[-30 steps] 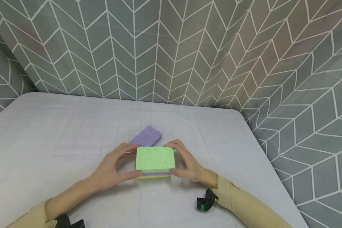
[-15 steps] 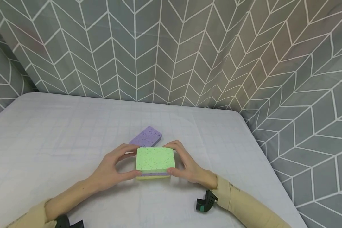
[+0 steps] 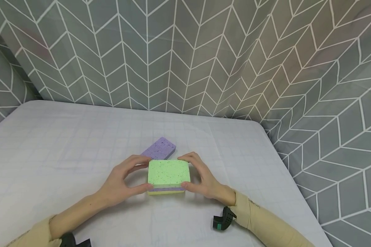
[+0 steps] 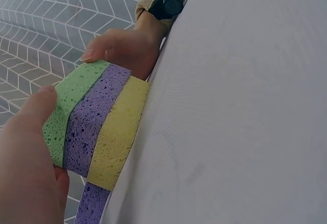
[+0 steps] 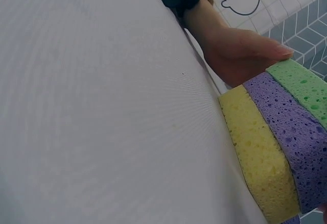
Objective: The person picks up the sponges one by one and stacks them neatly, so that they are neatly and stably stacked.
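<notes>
A green sponge (image 3: 168, 172) lies on top of a purple sponge (image 5: 291, 132), which rests on a yellow sponge (image 4: 118, 134) on the white-covered table. The three form a fairly even stack. My left hand (image 3: 119, 180) holds the green sponge by its left end, thumb at the front corner and fingers at the back one. At the opposite end, my right hand (image 3: 204, 178) holds the same sponge in the same way, its thumb at the front edge. Another purple sponge (image 3: 159, 148) lies flat just behind the stack, its near part hidden by the stack and left fingers.
White cloth covers the table (image 3: 65, 144). A grey curtain (image 3: 160, 55) with white chevron lines hangs along the back and right side. Each wrist carries a black camera, such as the right wrist camera (image 3: 224, 218).
My right thumb has slid slightly inward along the front edge of the green sponge. The stack and my left hand look unchanged.
</notes>
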The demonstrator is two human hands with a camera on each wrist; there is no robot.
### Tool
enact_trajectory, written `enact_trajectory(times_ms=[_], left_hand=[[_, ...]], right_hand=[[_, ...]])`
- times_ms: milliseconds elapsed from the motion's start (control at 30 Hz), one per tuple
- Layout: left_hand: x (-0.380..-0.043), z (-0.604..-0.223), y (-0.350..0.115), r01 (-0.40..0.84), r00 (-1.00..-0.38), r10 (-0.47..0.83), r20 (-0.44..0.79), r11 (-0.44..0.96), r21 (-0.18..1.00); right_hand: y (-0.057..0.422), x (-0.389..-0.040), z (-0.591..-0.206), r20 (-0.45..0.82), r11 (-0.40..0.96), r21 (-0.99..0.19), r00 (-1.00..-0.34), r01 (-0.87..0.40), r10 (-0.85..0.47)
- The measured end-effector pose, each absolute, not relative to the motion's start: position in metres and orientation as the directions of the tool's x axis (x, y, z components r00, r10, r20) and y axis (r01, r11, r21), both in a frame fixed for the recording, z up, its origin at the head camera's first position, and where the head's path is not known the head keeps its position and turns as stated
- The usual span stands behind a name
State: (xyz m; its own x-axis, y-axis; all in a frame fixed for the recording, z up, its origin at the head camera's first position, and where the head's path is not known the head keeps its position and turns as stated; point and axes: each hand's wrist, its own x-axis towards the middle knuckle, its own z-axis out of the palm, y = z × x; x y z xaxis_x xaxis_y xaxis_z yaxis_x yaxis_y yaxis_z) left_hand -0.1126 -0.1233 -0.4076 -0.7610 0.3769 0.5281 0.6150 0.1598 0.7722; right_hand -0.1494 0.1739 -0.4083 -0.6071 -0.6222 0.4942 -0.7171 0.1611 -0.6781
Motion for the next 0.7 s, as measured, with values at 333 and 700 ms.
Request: enact_trajectory(times_ms=[333, 700], left_hand=[[-0.115, -0.408, -0.126, 0.626, -0.762, 0.33, 0.557, 0.155, 0.764], [-0.125, -0.412, -0.125, 0.551, -0.819, 0.059, 0.571, 0.361, 0.753]], right_hand=[[0.173, -0.149, -0.408, 0.535, 0.144, -0.648, -0.582, -0.748, -0.612], [0.174, -0.15, -0.407, 0.539, 0.142, -0.642, -0.575, -0.754, -0.615]])
